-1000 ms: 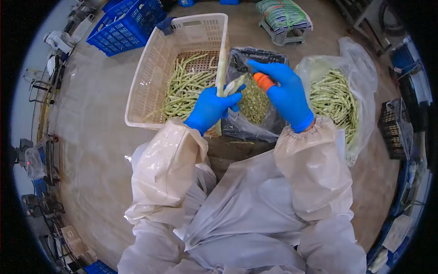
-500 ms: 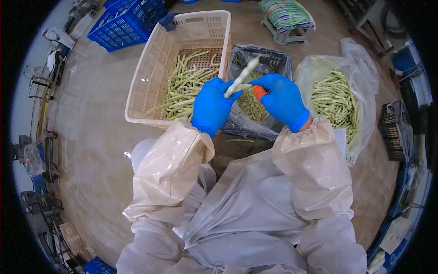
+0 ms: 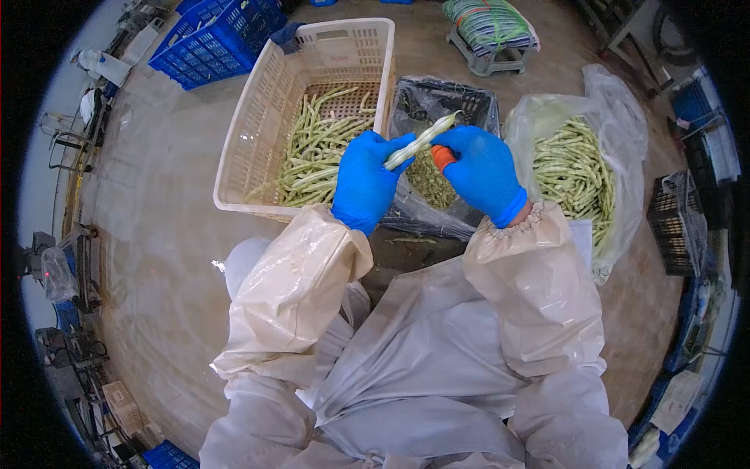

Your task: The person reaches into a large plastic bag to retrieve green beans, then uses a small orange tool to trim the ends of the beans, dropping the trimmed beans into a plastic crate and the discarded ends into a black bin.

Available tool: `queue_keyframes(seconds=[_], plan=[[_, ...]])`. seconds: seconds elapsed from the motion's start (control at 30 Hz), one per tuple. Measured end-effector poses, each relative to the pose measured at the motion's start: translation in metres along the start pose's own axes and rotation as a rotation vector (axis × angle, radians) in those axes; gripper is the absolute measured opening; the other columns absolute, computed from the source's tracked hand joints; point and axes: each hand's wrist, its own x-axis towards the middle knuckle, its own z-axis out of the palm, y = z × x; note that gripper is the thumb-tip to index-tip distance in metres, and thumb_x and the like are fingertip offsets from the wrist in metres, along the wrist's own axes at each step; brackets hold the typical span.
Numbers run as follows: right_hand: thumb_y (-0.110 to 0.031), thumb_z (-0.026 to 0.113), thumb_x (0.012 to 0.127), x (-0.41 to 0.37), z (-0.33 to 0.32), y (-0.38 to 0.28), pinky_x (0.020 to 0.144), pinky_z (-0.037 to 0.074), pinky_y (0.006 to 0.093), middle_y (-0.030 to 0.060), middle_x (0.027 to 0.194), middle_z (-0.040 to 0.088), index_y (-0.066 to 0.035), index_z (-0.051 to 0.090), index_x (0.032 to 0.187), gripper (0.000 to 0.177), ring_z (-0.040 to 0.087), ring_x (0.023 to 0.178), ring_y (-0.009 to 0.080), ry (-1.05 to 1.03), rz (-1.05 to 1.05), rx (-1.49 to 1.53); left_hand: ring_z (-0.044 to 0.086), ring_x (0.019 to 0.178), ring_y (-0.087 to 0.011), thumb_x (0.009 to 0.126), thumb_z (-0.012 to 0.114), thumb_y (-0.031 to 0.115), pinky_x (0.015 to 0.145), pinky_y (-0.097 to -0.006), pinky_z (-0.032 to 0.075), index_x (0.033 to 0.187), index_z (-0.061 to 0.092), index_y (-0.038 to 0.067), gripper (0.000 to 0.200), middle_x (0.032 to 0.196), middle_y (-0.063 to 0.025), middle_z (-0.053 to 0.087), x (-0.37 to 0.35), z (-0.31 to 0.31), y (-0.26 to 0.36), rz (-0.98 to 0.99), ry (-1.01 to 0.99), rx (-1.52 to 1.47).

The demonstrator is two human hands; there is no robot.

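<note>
I pinch a pale bean pod (image 3: 418,141) between both gloved hands at upper centre of the frame. Its long axis runs diagonally, tip pointing to the upper right. My left hand (image 3: 366,181) grips its lower end; my right hand (image 3: 480,170), fingers closed, holds an orange tool (image 3: 444,156) against it, above the black crate (image 3: 437,184).

We see blue gloves on the left hand (image 3: 366,184) and right hand (image 3: 483,173), a pale green bean (image 3: 418,141), an orange thumb piece (image 3: 444,156), a cream basket (image 3: 258,133), a blue crate (image 3: 211,39), a green-striped sack (image 3: 488,23) and beige sleeves (image 3: 297,273).
</note>
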Motion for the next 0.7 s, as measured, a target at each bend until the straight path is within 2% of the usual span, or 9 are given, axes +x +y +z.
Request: queue_keyframes(seconds=[0.07, 0.1, 0.17, 0.27, 0.3, 0.37, 0.5, 0.6, 0.7], plan=[[-0.016, 0.059, 0.074, -0.001, 0.007, -0.001, 0.064, 0.048, 0.0417, 0.0158, 0.08, 0.063, -0.007, 0.068, 0.084, 0.016, 0.06, 0.071, 0.0326, 0.139, -0.026, 0.007, 0.053, 0.069, -0.0253, 0.075, 0.069, 0.014, 0.062, -0.0374, 0.04, 0.106, 0.067, 0.013, 0.031, 0.071, -0.0122, 0.05, 0.0, 0.003, -0.003, 0.001, -0.017, -0.022], [-0.015, 0.06, 0.074, -0.001, 0.01, -0.002, 0.064, 0.048, 0.0404, 0.0164, 0.079, 0.063, -0.006, 0.067, 0.085, 0.016, 0.06, 0.07, 0.0318, 0.209, -0.04, 0.01, 0.054, 0.072, -0.0235, 0.076, 0.069, 0.014, 0.064, -0.0364, 0.041, 0.107, 0.066, 0.011, 0.031, 0.073, -0.0105, 0.052, -0.002, 0.006, -0.005, -0.067, -0.001, -0.137], [-0.011, 0.06, 0.075, 0.0, 0.012, -0.002, 0.062, 0.048, 0.0354, 0.0151, 0.076, 0.064, -0.004, 0.067, 0.086, 0.015, 0.061, 0.066, 0.0261, 0.219, 0.125, 0.318, 0.057, 0.078, -0.0199, 0.078, 0.069, 0.014, 0.066, -0.0343, 0.043, 0.109, 0.064, 0.006, 0.032, 0.077, -0.0073, 0.057, -0.004, 0.014, -0.009, -0.2, 0.031, -0.367], [-0.007, 0.059, 0.078, 0.003, 0.005, -0.006, 0.061, 0.047, 0.0291, 0.0116, 0.075, 0.065, -0.001, 0.067, 0.087, 0.015, 0.06, 0.065, 0.0176, 0.137, 0.283, 0.801, 0.059, 0.09, -0.0171, 0.082, 0.067, 0.02, 0.078, -0.0306, 0.044, 0.107, 0.063, 0.001, 0.031, 0.09, -0.0038, 0.062, -0.002, 0.011, 0.005, -0.401, -0.084, -0.897], [-0.006, 0.058, 0.079, 0.004, 0.001, -0.008, 0.06, 0.047, 0.0272, 0.0101, 0.074, 0.065, 0.0, 0.067, 0.088, 0.015, 0.059, 0.065, 0.0147, 0.091, 0.322, 0.964, 0.058, 0.095, -0.0184, 0.085, 0.063, 0.021, 0.083, -0.0314, 0.043, 0.111, 0.06, 0.002, 0.033, 0.097, -0.0062, 0.061, -0.001, 0.009, 0.005, -0.39, -0.109, -0.944], [-0.007, 0.058, 0.08, 0.005, -0.003, -0.009, 0.061, 0.048, 0.0263, 0.0079, 0.075, 0.064, 0.002, 0.067, 0.09, 0.016, 0.058, 0.066, 0.013, 0.117, 0.314, 0.942, 0.056, 0.105, -0.021, 0.091, 0.054, 0.025, 0.094, -0.0329, 0.04, 0.119, 0.054, 0.002, 0.036, 0.113, -0.0108, 0.059, 0.005, 0.004, 0.0, -0.37, -0.164, -1.036], [-0.009, 0.059, 0.081, 0.009, -0.012, 0.015, 0.065, 0.049, 0.0281, 0.0087, 0.079, 0.066, 0.0, 0.067, 0.094, 0.018, 0.059, 0.07, 0.0139, 0.135, 0.303, 0.776, 0.045, 0.12, -0.0253, 0.095, 0.045, 0.026, 0.102, -0.0453, 0.035, 0.131, 0.04, 0.005, 0.043, 0.13, -0.0108, 0.047, 0.023, -0.029, -0.029, -0.403, 0.03, -1.446], [-0.011, 0.061, 0.08, 0.008, -0.012, 0.036, 0.069, 0.049, 0.0297, 0.0113, 0.083, 0.067, -0.001, 0.067, 0.097, 0.02, 0.061, 0.075, 0.0148, 0.444, -0.183, -0.266, 0.03, 0.131, -0.0266, 0.095, 0.042, 0.024, 0.106, -0.0577, 0.028, 0.135, 0.034, 0.006, 0.044, 0.139, -0.0076, 0.036, 0.029, -0.054, -0.03, -0.332, 0.13, -1.601], [-0.011, 0.063, 0.077, 0.004, 0.005, 0.033, 0.075, 0.048, 0.0317, 0.0142, 0.09, 0.067, -0.004, 0.066, 0.102, 0.026, 0.062, 0.081, 0.0189, 0.218, 0.011, 0.258, 0.027, 0.133, -0.027, 0.095, 0.042, 0.023, 0.107, -0.0587, 0.025, 0.136, 0.032, 0.006, 0.045, 0.141, -0.0091, 0.033, 0.032, -0.062, -0.036, -0.238, 0.128, -1.701]])
